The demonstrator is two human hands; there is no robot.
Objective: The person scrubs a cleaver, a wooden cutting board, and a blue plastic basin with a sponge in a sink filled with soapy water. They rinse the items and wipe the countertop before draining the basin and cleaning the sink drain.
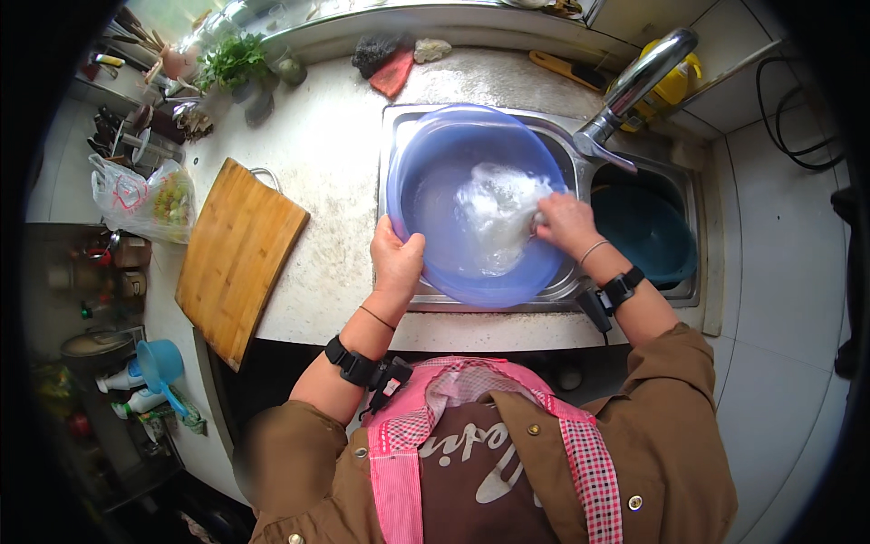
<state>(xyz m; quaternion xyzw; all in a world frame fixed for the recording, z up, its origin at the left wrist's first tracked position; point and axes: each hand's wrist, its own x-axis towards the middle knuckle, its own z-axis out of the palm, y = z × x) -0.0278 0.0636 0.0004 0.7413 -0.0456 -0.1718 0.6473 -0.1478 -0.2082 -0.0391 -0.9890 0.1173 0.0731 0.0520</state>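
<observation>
A translucent blue plastic basin (435, 272) rests over the left bowl of the steel sink (389, 136). My left hand (396, 255) grips its left rim, thumb on the near side. Inside, a frothy white patch (499, 197) spreads across the water; whether cloth or only suds lies there is unclear. My right hand (565, 219) is at the basin's right side with fingers bent inward. Something small and pale shows by those fingertips, too blurred to name. The chrome faucet (615, 112) arches behind the right hand.
A dark teal basin (646, 231) sits in the right sink bowl. To the left, a wooden cutting board (238, 251) lies beside a plastic bag of green fruit (146, 197). Behind are a red cloth (394, 73), leafy greens (238, 61) and a yellow-handled tool (561, 68).
</observation>
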